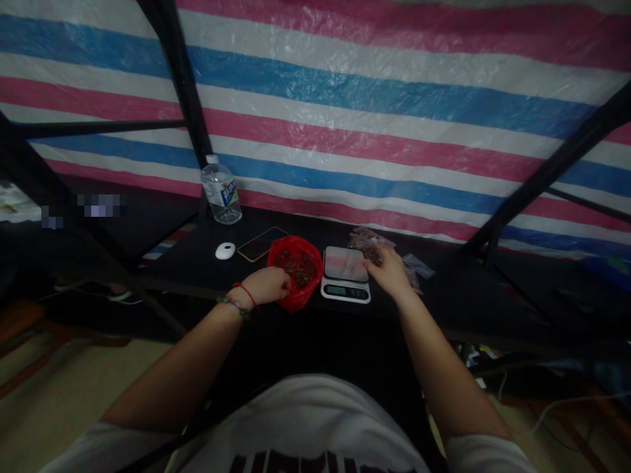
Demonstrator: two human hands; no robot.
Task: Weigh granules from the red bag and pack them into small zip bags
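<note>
A red plastic bag [309, 257] stands with its mouth wide, brownish-green dried bits [302, 274] inside it. My left hand [266, 286], with a red string and a beaded bracelet at the wrist, is closed at the bag's near left rim. Just right of the bag sits a white digital kitchen scale [346, 292], nothing on its plate. My right hand [391, 270] is at the scale's right side, thumb and fingers apart, over small clear plastic packets [367, 238] with brown contents. Its fingertips partly cover the packets, so contact is unclear.
A clear plastic bottle [221, 190] stands at the back left of the black table. A phone [261, 244] and a white computer mouse [225, 250] lie left of the bag. More packets [417, 265] lie right of my hand. Black metal posts [185, 85] rise before a striped tarp [345, 131].
</note>
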